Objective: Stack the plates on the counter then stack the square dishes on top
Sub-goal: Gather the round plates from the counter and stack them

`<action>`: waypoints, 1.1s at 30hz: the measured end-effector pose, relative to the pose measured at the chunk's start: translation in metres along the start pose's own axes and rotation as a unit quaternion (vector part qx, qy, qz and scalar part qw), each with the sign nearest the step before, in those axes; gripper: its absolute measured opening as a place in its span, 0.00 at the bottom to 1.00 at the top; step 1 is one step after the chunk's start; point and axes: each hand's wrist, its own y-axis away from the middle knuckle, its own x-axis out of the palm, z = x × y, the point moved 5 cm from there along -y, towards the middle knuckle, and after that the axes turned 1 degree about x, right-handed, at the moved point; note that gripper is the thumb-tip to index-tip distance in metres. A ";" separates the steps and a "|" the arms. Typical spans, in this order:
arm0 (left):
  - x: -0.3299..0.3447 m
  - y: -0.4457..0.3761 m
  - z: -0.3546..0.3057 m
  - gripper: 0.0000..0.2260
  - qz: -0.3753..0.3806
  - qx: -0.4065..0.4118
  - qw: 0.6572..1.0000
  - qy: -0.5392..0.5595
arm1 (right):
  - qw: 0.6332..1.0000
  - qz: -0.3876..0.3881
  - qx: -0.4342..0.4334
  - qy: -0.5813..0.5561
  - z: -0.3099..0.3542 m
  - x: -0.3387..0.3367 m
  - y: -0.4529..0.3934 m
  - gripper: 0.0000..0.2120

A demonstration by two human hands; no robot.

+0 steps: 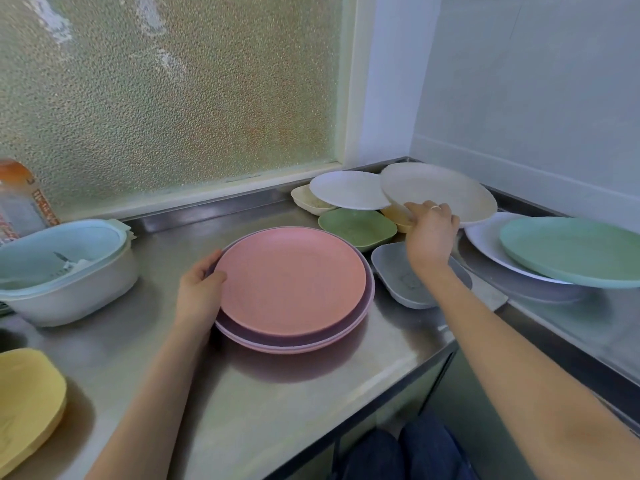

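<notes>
A pink plate [291,284] tops a small stack with purple plates [298,341] under it, in the middle of the steel counter [263,393]. My left hand [199,289] grips the stack's left rim. My right hand [431,233] holds the near edge of a beige plate [440,188], tilted up at the back right. A white plate [348,188] rests beside it over a cream square dish [306,199]. A green square dish [356,227] and a grey square dish [401,278] lie in front. A green plate [575,249] lies on a white plate [485,242] at the right.
A pale blue and white colander bowl [65,271] stands at the left with a bottle [20,199] behind it. Yellow dishes [27,403] lie at the near left. A frosted window [173,98] backs the counter, and a wall [536,98] closes the right side.
</notes>
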 end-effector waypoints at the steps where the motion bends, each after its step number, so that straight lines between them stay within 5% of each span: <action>1: 0.000 0.000 -0.001 0.24 0.001 0.001 1.000 0.001 | 0.999 -0.015 -0.014 -0.025 0.011 -0.006 0.005 0.20; 5: 0.002 0.007 -0.007 0.20 -0.006 0.014 1.000 0.020 | 0.974 -0.036 -0.106 -0.199 0.060 -0.035 0.041 0.20; 10: 0.003 0.012 -0.011 0.19 -0.005 0.021 0.998 0.067 | 0.925 0.030 -0.207 -0.317 0.103 -0.059 0.110 0.23; 17: -0.001 0.003 0.001 0.17 -0.026 -0.029 0.994 0.107 | 0.902 0.128 -0.270 -0.312 0.114 -0.065 0.162 0.19; 24: 0.001 0.009 -0.010 0.14 -0.007 0.020 0.997 0.081 | 0.870 0.251 -0.287 -0.314 0.121 -0.068 0.166 0.13; 27: 0.000 0.008 -0.006 0.16 0.008 0.030 0.997 0.075 | 0.858 0.282 -0.266 -0.338 0.119 -0.070 0.164 0.16; 31: -0.002 0.008 -0.007 0.17 0.013 0.040 0.998 0.055 | 0.921 0.185 -0.136 -0.314 0.102 -0.064 0.133 0.23; 33: -0.002 0.008 -0.007 0.17 0.003 0.040 0.998 0.057 | 0.943 0.237 -0.053 -0.229 0.090 -0.048 0.123 0.27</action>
